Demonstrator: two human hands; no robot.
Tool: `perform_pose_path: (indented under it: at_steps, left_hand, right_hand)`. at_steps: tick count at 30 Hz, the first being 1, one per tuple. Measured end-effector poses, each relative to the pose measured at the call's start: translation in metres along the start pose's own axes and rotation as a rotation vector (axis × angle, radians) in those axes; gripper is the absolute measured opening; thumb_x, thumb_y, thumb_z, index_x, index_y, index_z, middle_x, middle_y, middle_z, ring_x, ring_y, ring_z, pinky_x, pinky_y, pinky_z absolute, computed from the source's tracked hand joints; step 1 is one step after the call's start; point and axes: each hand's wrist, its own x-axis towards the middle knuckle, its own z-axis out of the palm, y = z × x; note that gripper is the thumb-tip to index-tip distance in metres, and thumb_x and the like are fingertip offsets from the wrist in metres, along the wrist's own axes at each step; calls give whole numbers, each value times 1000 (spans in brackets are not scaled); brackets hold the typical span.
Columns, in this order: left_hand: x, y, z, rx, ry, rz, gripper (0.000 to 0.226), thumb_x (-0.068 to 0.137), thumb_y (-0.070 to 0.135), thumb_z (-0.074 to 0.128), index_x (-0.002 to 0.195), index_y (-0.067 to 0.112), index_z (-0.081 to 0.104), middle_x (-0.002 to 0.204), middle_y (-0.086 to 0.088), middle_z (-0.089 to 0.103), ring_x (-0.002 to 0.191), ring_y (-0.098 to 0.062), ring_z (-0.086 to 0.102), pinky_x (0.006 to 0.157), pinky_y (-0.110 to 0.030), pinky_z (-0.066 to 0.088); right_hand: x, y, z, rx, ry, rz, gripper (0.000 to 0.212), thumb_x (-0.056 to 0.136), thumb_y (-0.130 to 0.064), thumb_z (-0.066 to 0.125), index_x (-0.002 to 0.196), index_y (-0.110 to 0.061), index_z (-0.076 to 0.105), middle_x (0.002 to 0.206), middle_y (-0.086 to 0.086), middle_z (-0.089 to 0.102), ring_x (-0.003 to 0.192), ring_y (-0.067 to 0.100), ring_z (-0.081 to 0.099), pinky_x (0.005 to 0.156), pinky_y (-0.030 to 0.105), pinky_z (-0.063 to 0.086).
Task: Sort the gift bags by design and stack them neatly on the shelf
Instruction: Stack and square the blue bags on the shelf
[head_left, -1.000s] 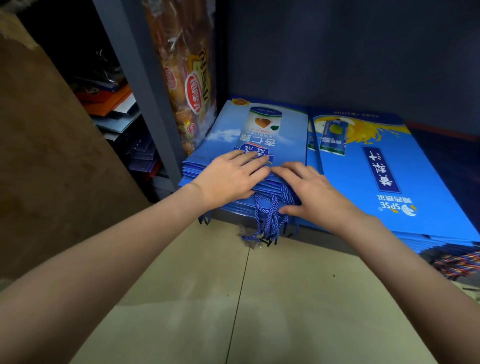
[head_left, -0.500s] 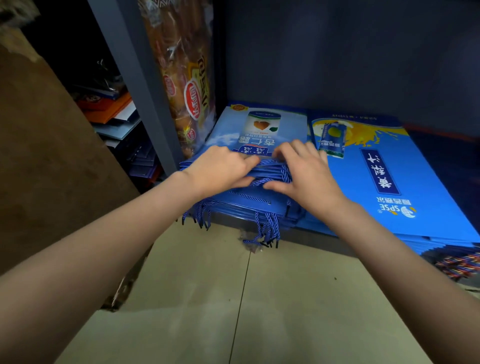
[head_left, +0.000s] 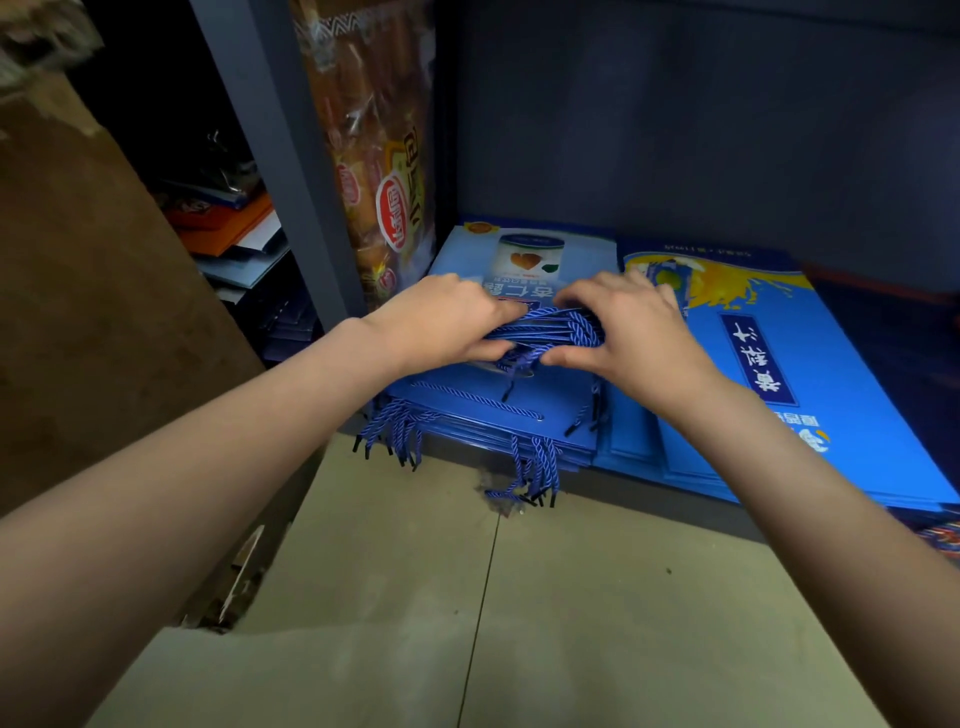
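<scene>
Chinese characters, seen upside down, run down a dark blue panel on the large blue gift bag (head_left: 769, 364), which lies just right of the can-print bag (head_left: 524, 260). The can-print bag carries white upside-down Chinese characters below its can picture. Left of it, a snack packet (head_left: 387, 208) shows a red oval logo, unreadable.

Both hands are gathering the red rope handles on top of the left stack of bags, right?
Not quite: the head view shows the rope handles are blue, not red. Both the left hand and right hand are gathering them on the left stack.
</scene>
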Motion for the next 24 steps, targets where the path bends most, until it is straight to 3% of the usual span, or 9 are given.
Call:
perform_pose_path:
  at_steps: [4, 5, 7, 9, 14, 16, 19, 22, 24]
  left_hand:
    - [0, 6, 0, 46, -47, 0, 45, 99, 39, 36, 139, 17, 38, 118, -5, 63, 102, -29, 61, 75, -37, 46]
    - [-1, 9, 2, 57, 3, 40, 42, 99, 36, 38, 134, 13, 45, 111, -6, 66, 95, -30, 64, 69, -36, 47]
    - [-6, 13, 12, 54, 274, 130, 37, 89, 31, 43, 106, 6, 65, 82, -6, 71, 61, -28, 67, 45, -28, 45]
    - [-16, 17, 28, 50, 436, 143, 43, 80, 33, 37, 89, 7, 71, 69, -3, 70, 44, -23, 62, 35, -21, 38]
    - [-32, 41, 68, 23, 472, 91, 39, 80, 21, 39, 96, 4, 71, 89, -14, 72, 68, -23, 71, 38, -26, 50]
    - [-32, 42, 73, 22, 479, 61, 38, 79, 16, 40, 96, 3, 71, 92, -16, 72, 75, -26, 72, 42, -30, 53]
    - [-36, 46, 73, 37, 504, 50, 39, 76, 16, 40, 93, 6, 74, 90, -14, 73, 77, -25, 72, 48, -27, 55]
    - [-36, 46, 70, -16, 510, 54, 38, 76, 19, 42, 93, 6, 74, 91, -14, 73, 77, -24, 72, 44, -27, 53]
    - [-37, 41, 69, -25, 497, 102, 27, 76, 22, 63, 95, 6, 73, 92, -13, 73, 77, -23, 72, 38, -26, 51]
  right_hand:
    - [-1, -7, 13, -200, 99, -70, 51, 72, -45, 74, 109, -11, 63, 101, 7, 61, 103, 30, 48, 84, 40, 27]
    - [-5, -7, 20, -276, 156, -97, 49, 67, -40, 79, 100, -7, 65, 91, 9, 62, 94, 32, 53, 79, 40, 26]
    - [-14, -8, 31, -342, 242, -96, 48, 52, -33, 86, 85, -5, 65, 77, 10, 61, 78, 31, 56, 70, 37, 22]
    - [-23, -12, 41, -354, 249, -86, 52, 44, -29, 88, 84, -6, 63, 77, 10, 59, 75, 31, 56, 68, 36, 22]
    - [-44, -10, 68, -238, 175, -105, 55, 46, -18, 89, 94, -7, 65, 88, 10, 60, 83, 28, 48, 70, 37, 37]
    - [-48, -3, 68, -124, 98, -107, 59, 54, -17, 87, 108, -7, 63, 105, 12, 59, 99, 25, 40, 83, 41, 44]
    - [-56, 6, 59, 154, -64, 29, 63, 73, -27, 77, 130, -16, 51, 136, 8, 41, 128, 22, 27, 109, 41, 24]
    - [-62, 0, 62, 115, 70, -43, 64, 72, -26, 78, 128, -16, 49, 139, 12, 38, 130, 29, 30, 108, 50, 30]
    - [-66, -4, 71, -10, 217, -211, 51, 73, -13, 75, 118, -18, 52, 135, 12, 41, 123, 31, 36, 102, 49, 33]
